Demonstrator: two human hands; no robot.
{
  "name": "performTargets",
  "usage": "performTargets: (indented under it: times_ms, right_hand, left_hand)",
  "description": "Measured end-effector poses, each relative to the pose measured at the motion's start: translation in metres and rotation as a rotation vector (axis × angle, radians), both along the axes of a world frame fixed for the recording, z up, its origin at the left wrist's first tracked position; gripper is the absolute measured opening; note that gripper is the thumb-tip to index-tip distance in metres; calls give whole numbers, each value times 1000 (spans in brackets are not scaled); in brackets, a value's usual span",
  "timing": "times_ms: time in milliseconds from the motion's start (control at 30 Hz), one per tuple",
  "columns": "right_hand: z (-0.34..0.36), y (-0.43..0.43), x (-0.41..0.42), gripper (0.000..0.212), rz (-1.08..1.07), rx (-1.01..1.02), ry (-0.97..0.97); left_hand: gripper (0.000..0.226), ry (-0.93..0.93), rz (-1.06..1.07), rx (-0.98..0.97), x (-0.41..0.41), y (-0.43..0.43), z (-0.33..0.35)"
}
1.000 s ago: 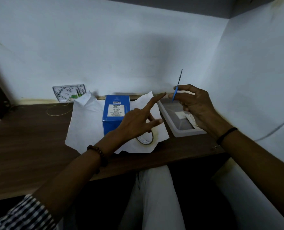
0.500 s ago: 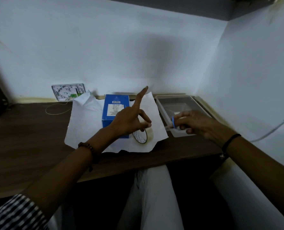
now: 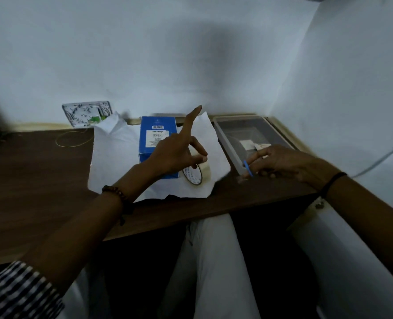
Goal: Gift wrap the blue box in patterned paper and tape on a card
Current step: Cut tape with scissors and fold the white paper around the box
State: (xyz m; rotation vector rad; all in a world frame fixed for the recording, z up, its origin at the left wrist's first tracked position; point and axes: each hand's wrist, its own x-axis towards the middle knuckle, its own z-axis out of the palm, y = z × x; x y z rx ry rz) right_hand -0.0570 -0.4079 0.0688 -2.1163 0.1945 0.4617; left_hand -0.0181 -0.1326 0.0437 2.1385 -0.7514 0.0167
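The blue box (image 3: 156, 137) stands upright on a white sheet of paper (image 3: 112, 162) on the dark wooden table (image 3: 29, 180). My left hand (image 3: 177, 153) is just right of the box, index finger pointing up, thumb and middle finger pinching the top of an upright roll of clear tape (image 3: 194, 177). My right hand (image 3: 280, 162) rests low at the front corner of a grey tray (image 3: 220, 132) and holds a small blue-handled cutting tool (image 3: 248, 168). White card pieces (image 3: 247, 143) lie inside the tray.
A patterned green and white piece (image 3: 86, 113) leans on the back wall at the left. A thin yellow string (image 3: 73, 139) lies beside the paper. Walls close in at the back and right. My legs are below the table's front edge.
My right hand has come down from in front of the wall to the tray's front corner with the blue tool. My left hand drew back toward the box with the tape roll.
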Motion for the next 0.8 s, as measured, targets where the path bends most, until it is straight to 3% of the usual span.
performTargets:
  times_ms: [100, 267, 500, 667, 800]
  right_hand:
    - [4, -5, 1, 24, -16, -6, 18]
    - [-20, -8, 0, 16, -33, -230, 86]
    - [-49, -1, -11, 19, 15, -476, -193]
    - [-51, 5, -17, 27, 53, -682, -254]
    - [-44, 2, -14, 29, 64, -709, -282]
  left_hand:
    - [114, -4, 15, 5, -1, -1, -2]
    - [113, 3, 17, 23, -1, 0, -1]
    - [113, 19, 13, 45, -1, -2, 2]
    - [109, 14, 18, 54, -2, -2, 4]
    - [106, -1, 11, 68, -4, -2, 4]
